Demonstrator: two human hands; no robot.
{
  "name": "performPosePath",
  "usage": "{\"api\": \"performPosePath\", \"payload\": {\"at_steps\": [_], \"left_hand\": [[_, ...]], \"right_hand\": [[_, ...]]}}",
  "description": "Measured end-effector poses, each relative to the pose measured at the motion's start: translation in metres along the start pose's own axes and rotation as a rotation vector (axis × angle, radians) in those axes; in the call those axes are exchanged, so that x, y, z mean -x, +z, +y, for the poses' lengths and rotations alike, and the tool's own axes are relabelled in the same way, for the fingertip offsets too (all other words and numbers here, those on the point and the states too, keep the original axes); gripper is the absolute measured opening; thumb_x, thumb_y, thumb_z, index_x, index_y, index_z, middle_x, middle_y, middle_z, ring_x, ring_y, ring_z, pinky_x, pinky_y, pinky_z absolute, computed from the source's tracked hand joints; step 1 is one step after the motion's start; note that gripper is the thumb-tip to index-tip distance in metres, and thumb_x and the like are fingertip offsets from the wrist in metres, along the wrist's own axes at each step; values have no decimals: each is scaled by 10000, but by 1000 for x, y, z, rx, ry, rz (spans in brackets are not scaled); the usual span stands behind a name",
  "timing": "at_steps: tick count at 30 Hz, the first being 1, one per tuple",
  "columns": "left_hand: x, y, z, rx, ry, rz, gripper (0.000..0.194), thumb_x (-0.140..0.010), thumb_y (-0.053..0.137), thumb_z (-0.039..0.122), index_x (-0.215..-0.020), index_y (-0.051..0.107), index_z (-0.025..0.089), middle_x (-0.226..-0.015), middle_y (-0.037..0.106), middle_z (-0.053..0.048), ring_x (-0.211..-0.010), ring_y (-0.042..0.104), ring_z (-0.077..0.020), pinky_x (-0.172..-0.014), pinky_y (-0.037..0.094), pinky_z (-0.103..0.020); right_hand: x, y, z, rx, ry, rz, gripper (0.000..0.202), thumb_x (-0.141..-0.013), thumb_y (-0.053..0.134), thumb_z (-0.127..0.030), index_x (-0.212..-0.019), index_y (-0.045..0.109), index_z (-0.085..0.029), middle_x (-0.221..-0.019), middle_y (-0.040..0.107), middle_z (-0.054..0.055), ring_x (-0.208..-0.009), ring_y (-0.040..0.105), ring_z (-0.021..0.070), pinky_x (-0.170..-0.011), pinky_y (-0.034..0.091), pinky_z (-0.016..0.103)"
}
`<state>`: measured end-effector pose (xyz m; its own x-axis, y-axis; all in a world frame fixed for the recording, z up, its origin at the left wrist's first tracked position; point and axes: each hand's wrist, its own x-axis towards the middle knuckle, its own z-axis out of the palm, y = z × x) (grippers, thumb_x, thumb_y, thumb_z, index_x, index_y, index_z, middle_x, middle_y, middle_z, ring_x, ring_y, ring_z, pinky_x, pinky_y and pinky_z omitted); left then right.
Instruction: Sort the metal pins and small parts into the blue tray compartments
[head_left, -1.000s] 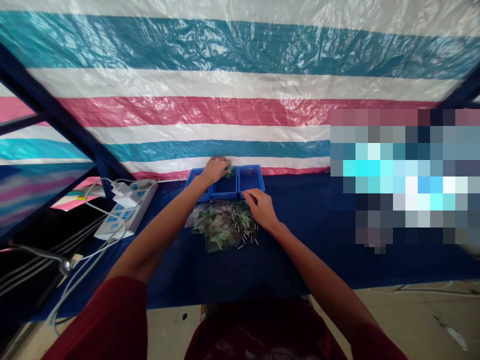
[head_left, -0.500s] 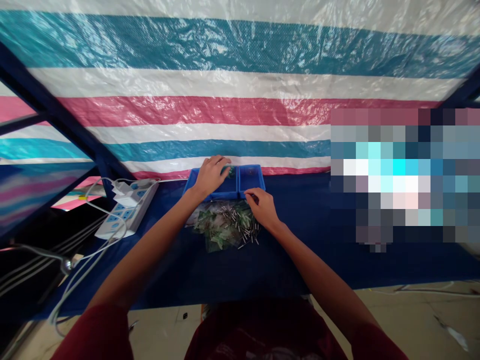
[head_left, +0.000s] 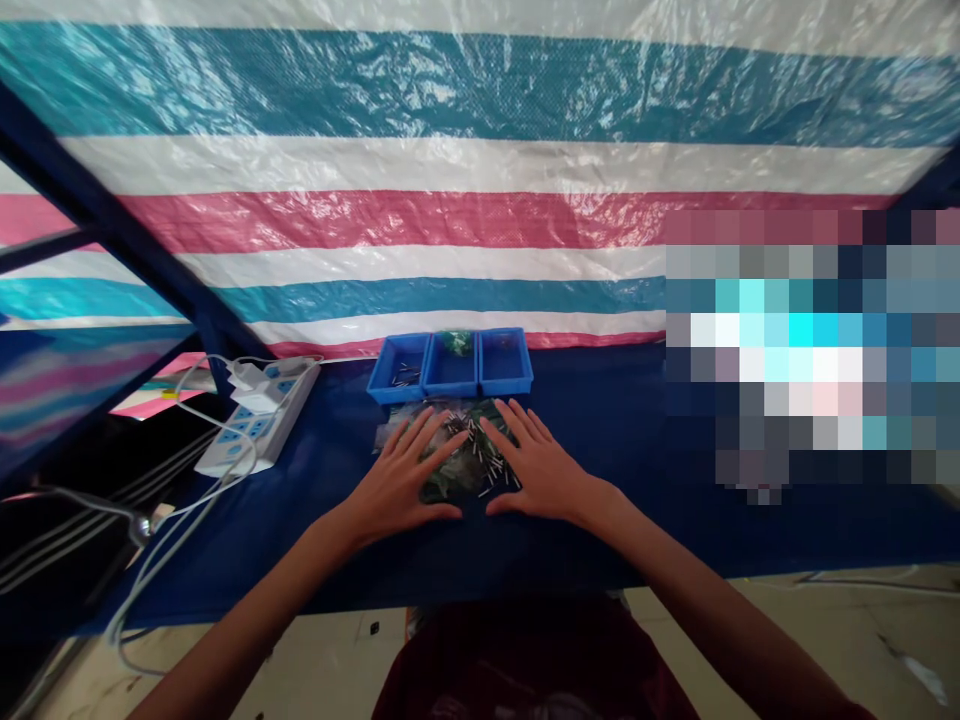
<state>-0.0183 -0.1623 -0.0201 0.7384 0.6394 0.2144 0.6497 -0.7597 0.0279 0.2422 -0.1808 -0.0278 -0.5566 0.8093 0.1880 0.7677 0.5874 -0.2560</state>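
Fingers spread, my left hand lies over the left side of a mixed pile on the blue table. My right hand is spread over the pile's right side, thumb pointing toward the left thumb. Between them show small dark and silvery metal rods and clear plastic bags with greenish contents. Both hands partly hide the pile, and neither grips anything. Just beyond stand three blue bins side by side: the left bin has a few rods, the middle bin a green bundle, the right bin something small and unclear.
A white power strip with a plugged-in adapter and loose cables lies at the left of the table. A striped plastic sheet hangs behind. The area at right is pixelated.
My left hand has drawn back from the bins, and my right hand has left the right bin's front edge. Both are now spread over the pile, uncovering the bins.
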Motion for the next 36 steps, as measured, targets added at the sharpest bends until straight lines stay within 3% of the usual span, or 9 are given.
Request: {"api": "performPosePath", "payload": {"at_steps": [4,8,15,25,36], "left_hand": [[22,18,-17,-35,2,-70,928,-789,512,747,-1544,198,308,-1609,186,-127,-1458,171,-418,-1137,135,-639],[21,27,-28,-22,-42,-74,946,-799,491,751,-1551,129,305,-1623,109,-124,-1471,115,-413,-1139,112,-642],[9,37,-23,9,-125,-72,921,-835,463,726,-1555,79,298,-1630,82,-108,-1482,92,-381,-1154,147,-598],[-2,44,-23,-19,-214,-57,822,-874,396,713,-1547,188,289,-1616,175,-110,-1483,121,-360,-1154,159,-585],[-3,40,-22,47,-213,-49,863,-864,448,698,-1555,153,274,-1597,223,-145,-1480,134,-364,-1155,144,-595]], "right_hand": [[7,24,11,44,-71,-117,1069,-764,540,-766,-1559,155,-166,-1620,58,176,-1490,-3,363,-1189,110,557],[-4,32,24,27,-73,-138,946,-846,395,-760,-1562,144,-196,-1621,52,153,-1492,-15,340,-1188,104,563],[-24,40,29,15,-30,-98,897,-866,399,-734,-1558,172,-211,-1626,26,132,-1492,-22,324,-1193,133,542],[-40,40,34,-29,19,-101,845,-900,387,-689,-1552,209,-183,-1623,77,147,-1495,29,318,-1194,178,519],[-37,40,35,-58,7,-62,821,-910,431,-646,-1549,218,-176,-1620,111,153,-1496,72,309,-1197,195,500]]}}
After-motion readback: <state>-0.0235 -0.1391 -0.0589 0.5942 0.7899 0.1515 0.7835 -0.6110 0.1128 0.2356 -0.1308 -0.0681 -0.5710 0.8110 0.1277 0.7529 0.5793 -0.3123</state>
